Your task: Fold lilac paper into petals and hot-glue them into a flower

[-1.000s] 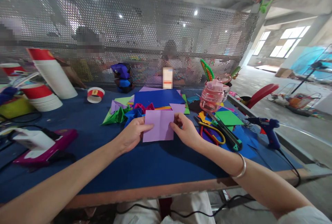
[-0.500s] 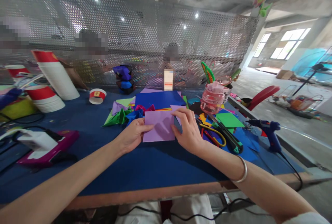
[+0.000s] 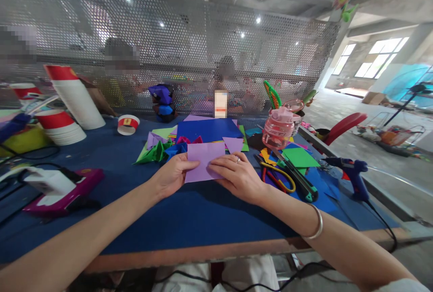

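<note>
The right hand (image 3: pixel 241 175), raised at the paper's right edge half a second ago, has moved left and now lies across it. One lilac, nearly square paper sheet (image 3: pixel 203 159) is between the hands over the middle of the blue tabletop (image 3: pixel 189 224). The left hand (image 3: pixel 172 177) pinches its left edge, thumb in front; the right hand's fingers lie extended over its right half, and whether they also grip cannot be told.

To the right are one green-and-black utility knife (image 3: pixel 301 177), one pair of scissors with yellow and red handles (image 3: pixel 287 181) and one blue glue gun (image 3: pixel 355 177). At left sits one magenta power strip (image 3: pixel 81 186).

Beyond the sheet, one lilac paper triangle (image 3: pixel 233 144) rests beside a paper stack topped with dark blue (image 3: pixel 206 130). Containers: one red-and-white paper cup (image 3: pixel 128 124), contents hidden; two stacks of similar cups, one short (image 3: pixel 62 130), one tall and leaning (image 3: pixel 79 102), nested inside each other; one pink transparent bottle (image 3: pixel 279 130), contents unclear. Farthest stands one perforated metal screen (image 3: pixel 189 44).
</note>
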Tool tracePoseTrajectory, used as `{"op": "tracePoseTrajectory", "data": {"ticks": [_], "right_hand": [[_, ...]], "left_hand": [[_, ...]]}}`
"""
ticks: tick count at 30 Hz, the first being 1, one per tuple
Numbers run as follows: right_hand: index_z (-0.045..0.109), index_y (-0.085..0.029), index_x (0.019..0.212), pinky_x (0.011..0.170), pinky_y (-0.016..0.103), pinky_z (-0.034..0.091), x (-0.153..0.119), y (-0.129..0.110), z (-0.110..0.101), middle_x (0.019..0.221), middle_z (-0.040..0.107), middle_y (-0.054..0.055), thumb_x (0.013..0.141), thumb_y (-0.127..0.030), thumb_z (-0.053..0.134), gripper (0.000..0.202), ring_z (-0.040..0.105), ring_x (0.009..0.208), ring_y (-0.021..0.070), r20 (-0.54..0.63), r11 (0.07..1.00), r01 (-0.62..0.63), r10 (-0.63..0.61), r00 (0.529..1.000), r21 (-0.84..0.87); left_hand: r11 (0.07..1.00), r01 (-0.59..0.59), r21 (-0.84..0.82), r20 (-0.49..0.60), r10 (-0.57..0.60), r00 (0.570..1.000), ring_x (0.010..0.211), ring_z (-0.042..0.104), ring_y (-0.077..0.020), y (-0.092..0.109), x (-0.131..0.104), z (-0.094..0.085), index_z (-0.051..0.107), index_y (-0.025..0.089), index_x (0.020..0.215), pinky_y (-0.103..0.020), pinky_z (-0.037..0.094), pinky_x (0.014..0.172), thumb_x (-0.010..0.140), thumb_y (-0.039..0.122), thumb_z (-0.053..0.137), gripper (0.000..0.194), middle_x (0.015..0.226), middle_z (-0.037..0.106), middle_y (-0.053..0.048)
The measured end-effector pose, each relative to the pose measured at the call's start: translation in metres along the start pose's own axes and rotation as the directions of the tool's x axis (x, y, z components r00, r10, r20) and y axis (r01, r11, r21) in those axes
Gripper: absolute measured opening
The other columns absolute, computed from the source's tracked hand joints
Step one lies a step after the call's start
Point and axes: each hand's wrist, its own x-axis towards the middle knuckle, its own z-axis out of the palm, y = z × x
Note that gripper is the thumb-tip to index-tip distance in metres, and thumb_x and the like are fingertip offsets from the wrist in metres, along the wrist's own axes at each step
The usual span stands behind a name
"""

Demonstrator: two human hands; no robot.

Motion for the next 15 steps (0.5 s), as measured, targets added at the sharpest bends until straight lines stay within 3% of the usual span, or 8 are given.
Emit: {"op": "tracePoseTrajectory", "data": {"ticks": [4,7,11,13,15], "right_hand": [[0.066,-0.025,0.106,0.094,0.037,0.035,0.001,-0.003,-0.003,0.11,0.072,0.003,0.097,-0.03,0.053,0.017,0.062,0.103,0.0185,-0.084,0.998,-0.016,0.021,0.996,0.063],[0.067,-0.023,0.091,0.093,0.038,0.038,0.001,-0.008,-0.004,0.111,0.069,0.006,0.095,-0.03,0.056,0.014,0.06,0.103,0.0196,-0.183,0.989,-0.102,0.12,0.976,0.105],[0.06,-0.02,0.085,0.097,0.041,0.04,0.003,-0.013,-0.004,0.132,0.051,0.013,0.089,-0.033,0.062,0.014,0.049,0.12,0.0254,-0.327,0.928,-0.295,0.358,0.875,0.227],[0.055,-0.021,0.084,0.091,0.039,0.044,0.004,-0.013,-0.002,0.123,0.056,0.012,0.086,-0.037,0.064,0.018,0.055,0.111,0.0242,-0.277,0.841,-0.374,0.495,0.824,0.391],[0.052,-0.022,0.082,0.073,0.031,0.047,0.005,-0.012,0.002,0.093,0.062,0.005,0.084,-0.042,0.064,0.023,0.059,0.083,0.0187,-0.137,0.7,-0.448,0.609,0.782,0.556]], "left_hand": [[0.999,0.037,0.028,0.008,-0.037,0.999,0.071,0.072,-0.0206,0.001,-0.003,0.004,0.076,0.016,0.091,-0.028,0.056,0.067,0.066,0.01,0.072,0.026,0.081,0.077,-0.007],[0.998,0.012,0.055,0.014,-0.013,1.0,0.073,0.072,-0.0195,0.003,-0.006,0.007,0.077,0.014,0.092,-0.027,0.056,0.073,0.065,0.009,0.073,0.027,0.084,0.078,-0.008],[0.998,-0.023,0.052,0.095,0.018,0.995,0.091,0.071,-0.0253,0.002,-0.007,0.006,0.077,0.015,0.096,-0.034,0.056,0.086,0.066,0.013,0.074,0.03,0.099,0.077,-0.011],[0.998,-0.028,0.056,0.123,0.021,0.992,0.095,0.07,-0.0276,0.0,-0.006,0.005,0.077,0.015,0.096,-0.035,0.057,0.085,0.064,0.014,0.076,0.032,0.102,0.076,-0.011],[0.997,-0.039,0.06,0.128,0.031,0.991,0.096,0.07,-0.0286,-0.001,-0.006,0.004,0.078,0.015,0.095,-0.036,0.058,0.084,0.064,0.017,0.078,0.031,0.101,0.076,-0.011]]}}
